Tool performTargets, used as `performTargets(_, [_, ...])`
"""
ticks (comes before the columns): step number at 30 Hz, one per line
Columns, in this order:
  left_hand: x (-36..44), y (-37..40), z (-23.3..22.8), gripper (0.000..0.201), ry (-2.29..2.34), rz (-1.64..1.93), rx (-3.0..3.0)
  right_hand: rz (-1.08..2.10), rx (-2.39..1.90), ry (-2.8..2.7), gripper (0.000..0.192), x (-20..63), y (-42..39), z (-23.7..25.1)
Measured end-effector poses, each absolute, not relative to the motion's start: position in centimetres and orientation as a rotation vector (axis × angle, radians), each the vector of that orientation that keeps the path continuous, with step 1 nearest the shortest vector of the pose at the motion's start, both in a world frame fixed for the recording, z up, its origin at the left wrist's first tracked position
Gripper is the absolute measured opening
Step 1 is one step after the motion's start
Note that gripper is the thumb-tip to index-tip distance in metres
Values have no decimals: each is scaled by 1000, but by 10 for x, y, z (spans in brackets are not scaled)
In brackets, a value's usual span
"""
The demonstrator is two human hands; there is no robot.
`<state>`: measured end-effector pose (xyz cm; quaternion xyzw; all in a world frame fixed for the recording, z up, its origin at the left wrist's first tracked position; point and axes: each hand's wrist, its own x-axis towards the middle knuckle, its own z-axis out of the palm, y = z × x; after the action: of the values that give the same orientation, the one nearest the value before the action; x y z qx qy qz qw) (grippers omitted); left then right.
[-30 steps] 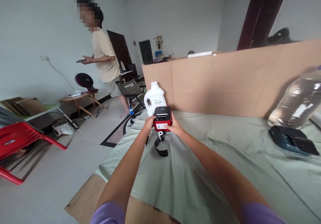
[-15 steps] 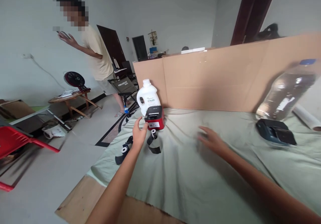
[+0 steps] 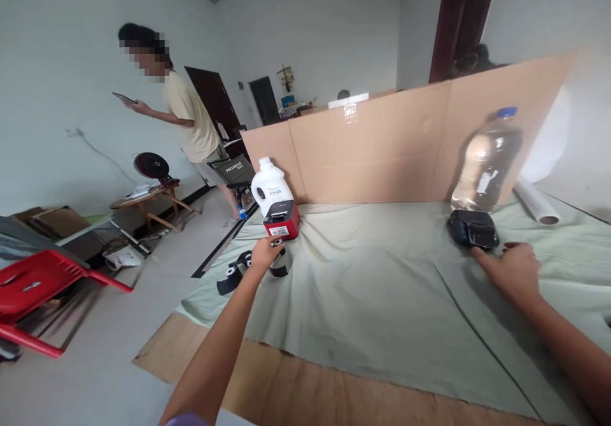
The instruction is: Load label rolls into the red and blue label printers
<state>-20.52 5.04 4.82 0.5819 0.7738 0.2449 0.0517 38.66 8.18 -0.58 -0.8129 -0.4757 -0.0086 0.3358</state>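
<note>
From my head camera, my left hand (image 3: 264,252) was at the left edge of the cloth-covered tabletop (image 3: 382,286), its fingers curled around a small roll of black tape (image 3: 277,242), pinching it just in front of the red and black label printer (image 3: 282,220). Loose black tape strips and another roll (image 3: 232,274) lay on the cloth just beside that hand, toward the left edge. The printer stood near the back left corner, touching or nearly touching a white jug (image 3: 270,187) with a white cap behind it; what the jug held I could not tell, as its wall was opaque.

My right hand (image 3: 513,268) lay toward the right edge of the tabletop, fingers loosely open and holding nothing, the fingertips just short of a dark blue label printer (image 3: 473,228). Behind that stood a clear plastic bottle (image 3: 487,162) with a blue cap, upright against the cardboard wall (image 3: 382,146) along the back edge; it looked filled with clear liquid nearly to the shoulder. A white paper roll (image 3: 534,200) lay at the back right.

Off the table to the left stood another person (image 3: 191,120) holding a phone, beside a red chair (image 3: 42,279).
</note>
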Motion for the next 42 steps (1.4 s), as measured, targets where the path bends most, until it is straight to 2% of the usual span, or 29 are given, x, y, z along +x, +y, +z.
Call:
performTargets(4, [-200,29,49,38,2350,748,1791,162,-2160,-1163,97,396,86,-7])
performTargets(6, [-201,22,47,35,2333,754,1772,199,-2203,-1185,89,403,88,-11])
performTargets(9, [-202,15,47,32,2306,758,1761,190,-2223,-1270,68,409,91,-18])
performTargets(11, [-196,9,52,34,2318,785,1765,165,-2195,-1297,64,409,94,-21])
performTargets(14, [-163,-2,57,41,2315,1072,1849,147,-2167,-1295,73,402,99,-18])
performTargets(16, [-122,-11,52,42,2087,1320,1959,136,-2187,-1271,79,395,104,-13])
performTargets(18, [-73,-19,38,39,1697,1212,2110,125,-2214,-1234,84,389,108,-7])
performTargets(20, [-29,-25,20,42,1469,928,2231,99,-2223,-1204,85,384,111,-4])
performTargets(23, [10,-34,-1,54,1344,548,2356,38,-2233,-1172,82,383,114,-4])
performTargets(26, [16,-42,-9,62,1316,319,2434,44,-2306,-1135,89,387,116,-8])
performTargets(34, [14,-52,-9,62,1353,319,2424,29,-2371,-1119,117,389,115,-26])
performTargets(42, [13,-55,-3,62,1307,388,2361,35,-2303,-1093,123,396,130,-37])
